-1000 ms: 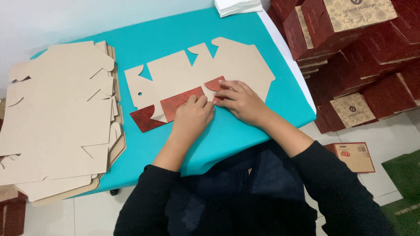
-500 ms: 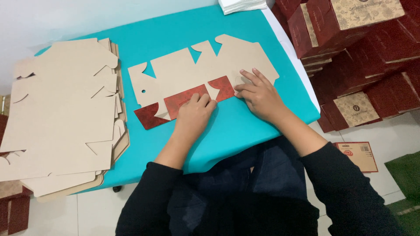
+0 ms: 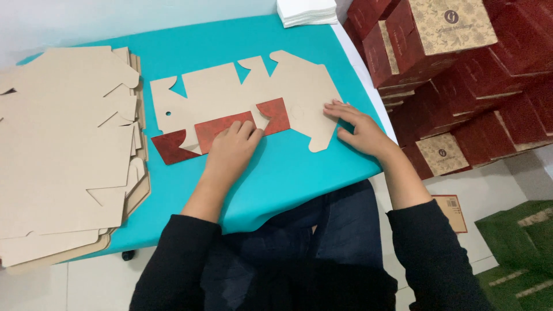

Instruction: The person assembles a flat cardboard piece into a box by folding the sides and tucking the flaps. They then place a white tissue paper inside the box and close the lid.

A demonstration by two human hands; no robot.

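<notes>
A flat die-cut cardboard box blank (image 3: 230,95) lies brown side up on the teal table (image 3: 288,173), with its lower flaps folded over so their dark red printed side (image 3: 216,128) shows. My left hand (image 3: 230,147) presses flat on the middle red flap. My right hand (image 3: 360,128) rests with fingers spread on the blank's right end, near the table's right edge. Neither hand grips anything.
A thick stack of unfolded brown blanks (image 3: 63,155) fills the table's left side. Assembled dark red boxes (image 3: 455,63) are piled to the right, beside the table. A white paper stack (image 3: 305,11) sits at the far edge. Green boxes (image 3: 518,247) stand on the floor.
My right hand slid rightward along the blank, from the red flap to the right end. My left hand stayed pressing on the folded flap.
</notes>
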